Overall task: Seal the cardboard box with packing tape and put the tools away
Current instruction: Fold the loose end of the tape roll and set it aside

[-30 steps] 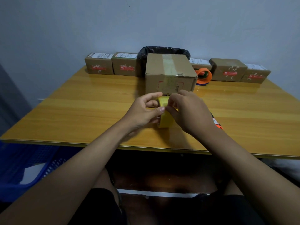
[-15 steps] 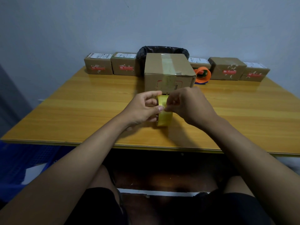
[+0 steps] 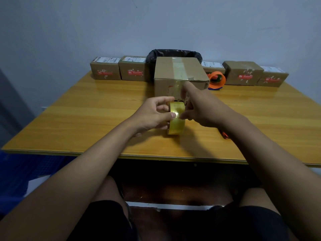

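— The table (image 3: 97,108) is showing a wood-grain top with a glossy finish; light is glaring off it near the far edge.

— The tape roll (image 3: 176,119) is looking like clear yellowish plastic film, smooth and shiny, catching a bright glint.

— The cardboard box (image 3: 180,73) is looking matt and brown, with a glossy clear strip of tape running over its top.

— The small boxes (image 3: 105,71) behind are showing the same dull cardboard, with white paper labels.

— The tape dispenser (image 3: 217,80) is gleaming like smooth orange plastic.

— The black bag (image 3: 173,53) is looking like crinkled plastic.
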